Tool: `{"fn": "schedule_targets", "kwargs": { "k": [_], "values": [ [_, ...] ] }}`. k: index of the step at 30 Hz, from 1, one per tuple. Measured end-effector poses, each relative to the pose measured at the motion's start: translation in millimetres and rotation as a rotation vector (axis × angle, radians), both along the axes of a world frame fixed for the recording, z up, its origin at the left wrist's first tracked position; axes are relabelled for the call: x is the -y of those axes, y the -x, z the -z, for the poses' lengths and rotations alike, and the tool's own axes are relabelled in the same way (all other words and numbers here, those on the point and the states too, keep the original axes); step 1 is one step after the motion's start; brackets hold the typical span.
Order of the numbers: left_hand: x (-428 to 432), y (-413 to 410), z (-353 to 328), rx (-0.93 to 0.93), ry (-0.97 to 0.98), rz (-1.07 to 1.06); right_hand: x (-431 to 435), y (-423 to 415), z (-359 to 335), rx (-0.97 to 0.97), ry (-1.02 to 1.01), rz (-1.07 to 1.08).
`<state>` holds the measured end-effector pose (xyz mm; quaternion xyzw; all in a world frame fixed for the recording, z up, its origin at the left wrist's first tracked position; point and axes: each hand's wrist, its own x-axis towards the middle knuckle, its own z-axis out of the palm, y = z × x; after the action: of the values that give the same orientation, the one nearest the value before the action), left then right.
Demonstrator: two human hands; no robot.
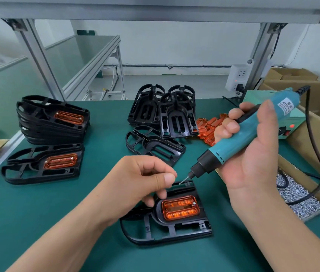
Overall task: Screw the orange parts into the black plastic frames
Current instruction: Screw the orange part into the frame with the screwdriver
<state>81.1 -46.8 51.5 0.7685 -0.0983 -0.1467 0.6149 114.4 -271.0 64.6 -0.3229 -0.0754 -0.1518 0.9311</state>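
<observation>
A green-topped desk (37,213) stands under an aluminium frame (41,61); behind it are a white wall (175,42) and grey floor (165,83); a neighbouring bench (96,44) stands left; cardboard boxes (292,74) right.

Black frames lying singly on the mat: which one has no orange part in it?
The centre frame, just in front of the leaning empty stack. The nearest frame and the lone one at left each hold an orange part.

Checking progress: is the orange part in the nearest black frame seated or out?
Seated: the translucent orange rectangular part sits in the recess of the black plastic frame, one screw showing at its right corner.
</observation>
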Motion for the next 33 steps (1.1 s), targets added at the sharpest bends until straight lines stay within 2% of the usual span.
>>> {"fn": "schedule_targets", "kwargs": {
  "k": [4,8,33],
  "values": [
    [3.8,3.3,-1.1,-0.166,0.194,0.055,-1.2,2.1,-3.0,0.003,-0.009,0.006],
    [8.1,4.8,-0.1,-0.247,0.261,0.081,-1.8,2.0,-4.6,-0.010,-0.009,0.021],
    [9.9,6.7,3.3,-0.145,0.183,0.140,-0.2,3.2,-5.9,-0.002,0.011,0.038]
  ]
}}
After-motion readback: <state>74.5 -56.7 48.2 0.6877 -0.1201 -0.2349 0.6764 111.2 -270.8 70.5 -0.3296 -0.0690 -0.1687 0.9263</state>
